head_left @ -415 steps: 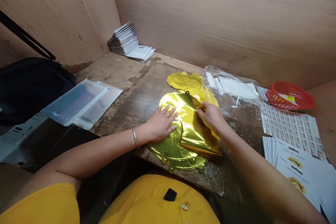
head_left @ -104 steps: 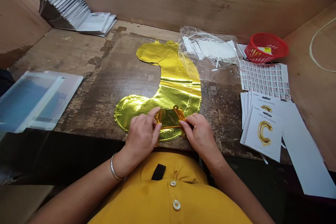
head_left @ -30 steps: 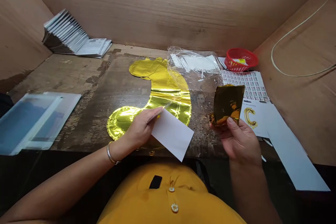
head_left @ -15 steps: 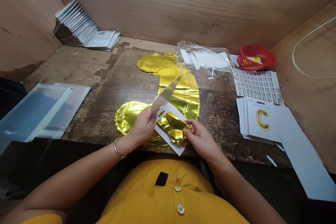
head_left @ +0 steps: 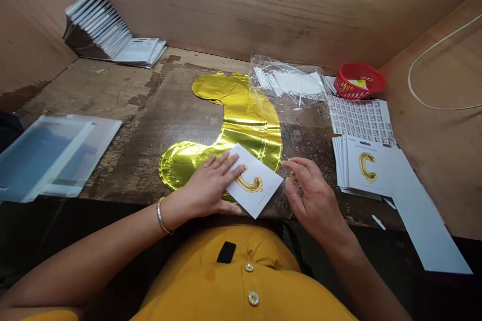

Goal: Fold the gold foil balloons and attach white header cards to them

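A folded white balloon card (head_left: 256,173) printed with a gold letter C lies tilted on the table edge, over the lower part of a flat gold foil balloon (head_left: 246,130). My left hand (head_left: 211,183) rests flat across the card's left side, fingers stretched out and thumb at its lower corner. Just right of the card hovers my right hand (head_left: 311,185), its fingers bent, thumb apart from them, with nothing between. The folded gold foil seen earlier is hidden now; I cannot tell whether it is inside the card.
Clear plastic sleeves (head_left: 81,153) lie at left, below a stack of cards (head_left: 101,25) at the back. A plastic bag of white strips (head_left: 293,83), a red basket (head_left: 359,81), a sticker sheet (head_left: 361,118) and more C cards (head_left: 367,165) sit to the right. Wooden walls enclose the table.
The card was held open with the folded gold foil on it; now it is closed with its printed front up. My left hand flattened onto it, and my right hand let go and moved right.
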Action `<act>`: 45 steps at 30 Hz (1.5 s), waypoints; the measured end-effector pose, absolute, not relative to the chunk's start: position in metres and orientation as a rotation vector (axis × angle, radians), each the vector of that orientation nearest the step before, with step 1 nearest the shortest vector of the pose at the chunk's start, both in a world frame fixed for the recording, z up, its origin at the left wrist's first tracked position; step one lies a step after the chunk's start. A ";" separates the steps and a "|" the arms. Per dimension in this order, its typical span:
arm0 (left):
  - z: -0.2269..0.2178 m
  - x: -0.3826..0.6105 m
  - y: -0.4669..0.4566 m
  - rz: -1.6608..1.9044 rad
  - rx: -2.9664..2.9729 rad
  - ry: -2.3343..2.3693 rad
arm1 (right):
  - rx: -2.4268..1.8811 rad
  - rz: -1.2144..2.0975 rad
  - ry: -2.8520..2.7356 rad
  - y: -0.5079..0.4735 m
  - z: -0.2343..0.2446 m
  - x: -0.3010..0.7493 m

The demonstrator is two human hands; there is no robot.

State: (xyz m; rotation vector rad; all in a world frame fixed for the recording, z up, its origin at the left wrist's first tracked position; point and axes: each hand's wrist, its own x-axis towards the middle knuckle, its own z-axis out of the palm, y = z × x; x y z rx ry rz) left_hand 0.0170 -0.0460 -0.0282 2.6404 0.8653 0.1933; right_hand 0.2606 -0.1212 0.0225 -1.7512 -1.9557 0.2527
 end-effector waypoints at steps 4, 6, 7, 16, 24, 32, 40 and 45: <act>-0.026 0.026 -0.040 0.266 2.621 0.964 | -1.629 0.195 -2.149 -0.121 -0.004 0.247; -0.021 0.033 -0.029 0.380 2.522 1.039 | -1.675 0.191 -2.161 -0.119 -0.019 0.242; -0.017 0.036 -0.022 0.454 2.423 1.101 | -1.689 0.186 -2.148 -0.119 -0.024 0.241; 0.009 0.043 0.018 0.153 1.435 0.965 | -1.698 0.196 -1.888 -0.128 -0.030 0.247; 0.012 0.028 -0.036 0.678 1.336 0.814 | -1.353 1.206 -1.194 -0.128 -0.015 0.266; 0.018 0.031 -0.064 0.973 1.021 0.781 | -1.157 0.369 -2.044 -0.092 0.018 0.244; -0.009 0.034 -0.075 1.081 0.443 0.882 | -1.264 0.504 -1.707 -0.087 0.006 0.239; -0.016 0.045 -0.076 1.210 0.464 0.888 | -1.231 1.473 -0.985 -0.082 -0.004 0.210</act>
